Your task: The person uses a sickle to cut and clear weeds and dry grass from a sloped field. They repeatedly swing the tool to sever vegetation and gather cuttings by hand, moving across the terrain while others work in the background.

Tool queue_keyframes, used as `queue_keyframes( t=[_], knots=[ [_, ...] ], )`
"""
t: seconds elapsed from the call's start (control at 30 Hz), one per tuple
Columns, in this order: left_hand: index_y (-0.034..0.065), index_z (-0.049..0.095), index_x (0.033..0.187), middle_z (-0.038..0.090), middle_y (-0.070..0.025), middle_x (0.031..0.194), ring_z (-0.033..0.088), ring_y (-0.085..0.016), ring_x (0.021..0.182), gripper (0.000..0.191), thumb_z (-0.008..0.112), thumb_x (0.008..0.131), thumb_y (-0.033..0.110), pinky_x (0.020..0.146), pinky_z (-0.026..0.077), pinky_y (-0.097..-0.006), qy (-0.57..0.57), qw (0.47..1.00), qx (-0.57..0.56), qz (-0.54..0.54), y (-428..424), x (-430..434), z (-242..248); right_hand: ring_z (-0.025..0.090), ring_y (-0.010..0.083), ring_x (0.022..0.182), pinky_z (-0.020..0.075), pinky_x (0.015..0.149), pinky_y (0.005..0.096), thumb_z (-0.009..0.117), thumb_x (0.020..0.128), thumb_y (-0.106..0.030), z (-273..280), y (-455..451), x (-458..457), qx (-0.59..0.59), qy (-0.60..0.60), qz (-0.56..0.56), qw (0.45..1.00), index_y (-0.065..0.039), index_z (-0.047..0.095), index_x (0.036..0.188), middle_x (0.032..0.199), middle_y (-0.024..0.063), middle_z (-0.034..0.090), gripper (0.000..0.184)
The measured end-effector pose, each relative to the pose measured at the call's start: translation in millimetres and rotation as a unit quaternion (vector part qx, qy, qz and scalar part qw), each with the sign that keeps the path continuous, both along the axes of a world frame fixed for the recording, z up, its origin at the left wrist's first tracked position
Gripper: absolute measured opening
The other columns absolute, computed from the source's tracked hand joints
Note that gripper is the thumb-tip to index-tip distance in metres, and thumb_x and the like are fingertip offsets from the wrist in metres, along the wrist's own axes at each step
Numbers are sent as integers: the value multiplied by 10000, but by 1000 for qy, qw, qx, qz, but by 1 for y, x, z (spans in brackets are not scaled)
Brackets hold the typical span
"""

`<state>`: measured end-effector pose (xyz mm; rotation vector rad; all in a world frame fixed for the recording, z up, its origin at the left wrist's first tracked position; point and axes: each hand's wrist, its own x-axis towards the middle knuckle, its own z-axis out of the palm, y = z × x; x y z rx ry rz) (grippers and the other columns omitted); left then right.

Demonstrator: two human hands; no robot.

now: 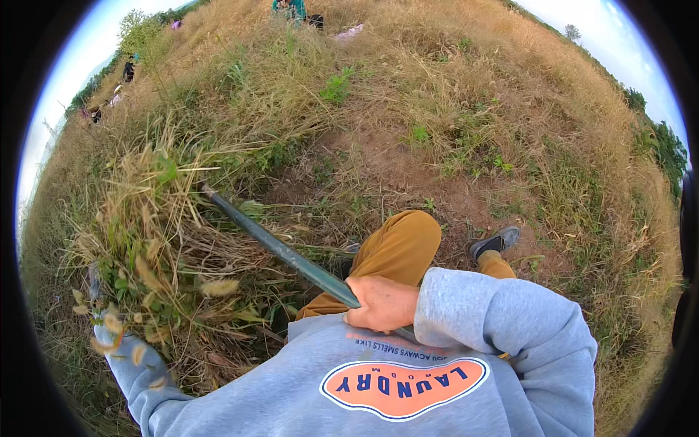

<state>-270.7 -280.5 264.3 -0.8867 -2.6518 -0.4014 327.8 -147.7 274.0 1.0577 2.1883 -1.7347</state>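
Note:
My right hand (382, 303) is closed around a dark green handle (284, 254), which slants up and left from my lap. The handle's far end meets the edge of a large bundle of cut grass (158, 240); whether a blade is fixed there cannot be told. Stalks and bristly seed heads hide most of my left hand, at the bundle's left side; only a small greyish part (94, 281) shows above the grey sleeve, so its grip cannot be made out.
My bent knee (401, 240) in brown trousers and a dark shoe (497, 240) are in front of me. Bare reddish soil (382, 164) lies ahead, with tall dry grass (600, 136) around it. A person in green (295, 8) is at the top; several others are far off left.

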Motion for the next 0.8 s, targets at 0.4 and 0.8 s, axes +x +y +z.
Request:
queue_keyframes(
  t=[0.4, 0.8],
  knots=[
    [261, 285, 1389, 462, -132, 1309, 478, -349, 1153, 633, 444, 846, 544, 990, 328, -421, 35, 963, -256, -81, 54, 96, 32, 614, 301, 656, 474, 596, 394, 574, 730, -168, -44, 21, -90, 13, 51, 265, 963, 60, 479, 907, 736, 196, 593, 304],
    [151, 584, 1125, 602, -104, 1133, 552, -285, 1063, 381, 496, 835, 382, 994, 254, -459, -310, 750, -578, 91, -175, 174, -203, 406, 43, 449, 360, 381, 219, 602, 834, -139, -57, 38, -81, -424, 157, -84, 888, -80, 397, 842, 598, -25, 412, 213]
  ],
)
